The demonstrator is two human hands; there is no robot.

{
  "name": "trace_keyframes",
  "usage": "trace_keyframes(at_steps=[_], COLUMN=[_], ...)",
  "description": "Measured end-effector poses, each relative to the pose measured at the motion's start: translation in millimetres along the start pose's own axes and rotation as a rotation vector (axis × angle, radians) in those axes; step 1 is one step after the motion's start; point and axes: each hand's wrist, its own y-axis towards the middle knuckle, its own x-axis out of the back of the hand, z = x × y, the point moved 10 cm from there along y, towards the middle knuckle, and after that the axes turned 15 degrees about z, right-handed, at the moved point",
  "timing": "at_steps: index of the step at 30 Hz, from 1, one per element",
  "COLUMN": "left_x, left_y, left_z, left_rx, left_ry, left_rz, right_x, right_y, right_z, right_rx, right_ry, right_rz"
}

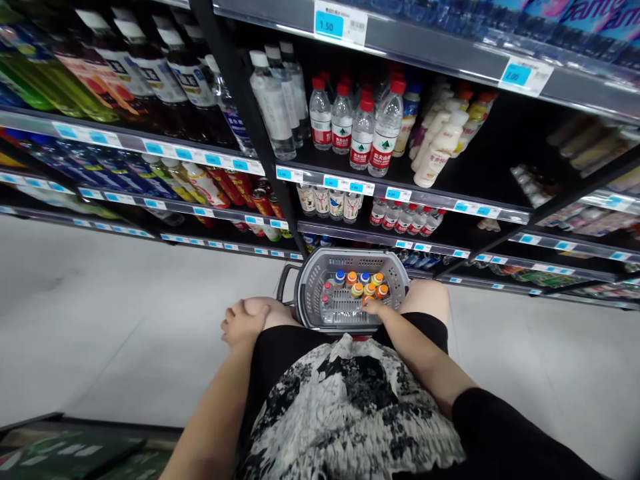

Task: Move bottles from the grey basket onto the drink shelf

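A: What's in the grey basket (306, 293) at the centre of the frame?

B: Small bottles (361, 285) with blue, orange and red caps, standing upright and packed together toward its right side. The left part of the basket shows bare mesh.

A: And the hands?

B: The right hand (374, 308) reaches over the near rim, fingers narrow and touching the nearest orange-capped bottle; I cannot tell whether it grips it. The left hand (244, 321) lies flat and spread on the left knee (270, 308), holding nothing.

A: Any risk?

B: I'd judge the bottles could topple into the free left part if the right hand nudges them, since nothing braces them there. The shelves (400, 193) of drinks above stand well apart.
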Motion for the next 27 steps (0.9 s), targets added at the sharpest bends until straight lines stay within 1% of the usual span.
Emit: trace_keyframes(at_steps=[3, 5, 11, 13, 16, 17, 18, 19, 22, 23, 25, 27], left_x=[0.4, -1.0, -6.5, -9.2, -16.5, -17.9, -17.4, -14.9, -5.4, -4.5, -6.0, -11.1], left_y=[0, 1, 9, 15, 26, 28, 29, 29, 26, 25, 28, 35], left_z=[1, 3, 3, -1, -6, -7, -8, -10, -14, -15, -16, -17], left_rx=[-0.004, 0.001, 0.024, 0.034, 0.039, 0.039, 0.040, 0.040, 0.052, 0.066, 0.076, 0.082], left_ry=[-0.006, -0.007, 0.055, 0.121, 0.192, 0.197, 0.195, 0.192, 0.202, 0.214, 0.242, 0.278], left_rz=[-0.002, 0.002, 0.019, 0.071, 0.213, 0.246, 0.252, 0.230, 0.104, 0.084, 0.090, 0.151], right_x=[-8, -10, -5, -5, -5, -5, -5, -4, -8, -10, -13, -16], right_y=[-2, -4, -7, -5, -1, 1, 2, 4, 11, 14, 19, 25], right_z=[-2, -1, 0, -4, -14, -18, -21, -23, -26, -26, -27, -28], right_rx=[-0.034, -0.042, -0.025, -0.040, -0.101, -0.119, -0.130, -0.136, -0.125, -0.120, -0.117, -0.115], right_ry=[-0.012, -0.018, -0.015, -0.026, -0.055, -0.061, -0.065, -0.068, -0.066, -0.064, -0.057, -0.049], right_rz=[0.068, 0.089, 0.051, 0.050, 0.057, 0.056, 0.052, 0.049, 0.068, 0.081, 0.107, 0.138])
